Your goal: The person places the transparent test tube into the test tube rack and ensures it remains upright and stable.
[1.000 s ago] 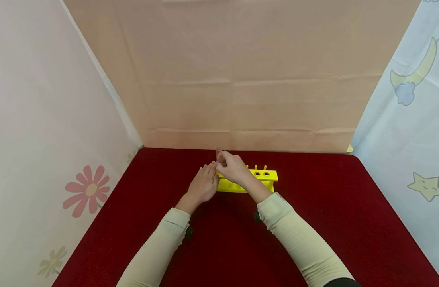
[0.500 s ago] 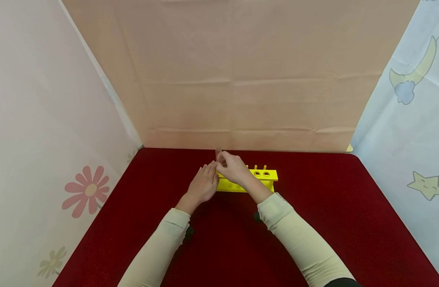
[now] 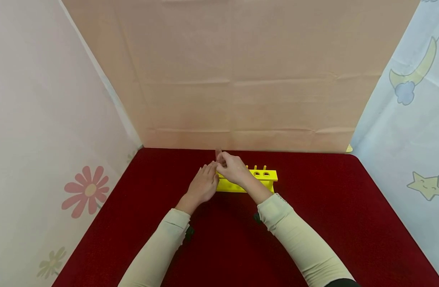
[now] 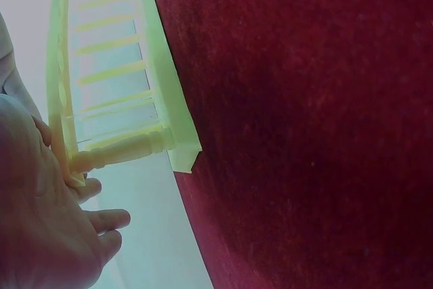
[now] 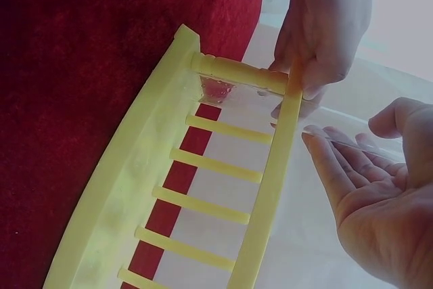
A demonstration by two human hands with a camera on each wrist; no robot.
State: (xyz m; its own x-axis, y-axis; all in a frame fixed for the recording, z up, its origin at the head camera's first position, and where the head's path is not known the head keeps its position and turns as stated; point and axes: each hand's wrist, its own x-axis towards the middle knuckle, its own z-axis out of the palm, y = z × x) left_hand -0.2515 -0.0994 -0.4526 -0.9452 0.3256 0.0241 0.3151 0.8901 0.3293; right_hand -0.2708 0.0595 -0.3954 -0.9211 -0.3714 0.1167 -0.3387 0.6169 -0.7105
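A yellow test tube rack (image 3: 273, 175) stands on the red cloth, lengthwise across the view. A clear test tube (image 3: 218, 153) is upright at its left end; in the right wrist view the lower part of the tube (image 5: 216, 89) shows inside the rack, with droplets. My right hand (image 3: 234, 169) holds the tube's upper part between thumb and fingers, above the rack's top plate (image 5: 274, 187). My left hand (image 3: 204, 184) holds the rack's left end, its thumb in front and its fairly straight fingers (image 4: 108, 220) reaching past the top plate.
The red tablecloth (image 3: 219, 247) covers the table. A tan backdrop (image 3: 234, 99) rises behind it, with printed sheets at the left (image 3: 44, 131) and right (image 3: 402, 139). Several yellow pegs (image 5: 210, 204) join the view between the rack's top plate and base.
The clear tube's top rises slightly and then sinks back a little within my right hand's hold. Both hands and the rack otherwise stay in place.
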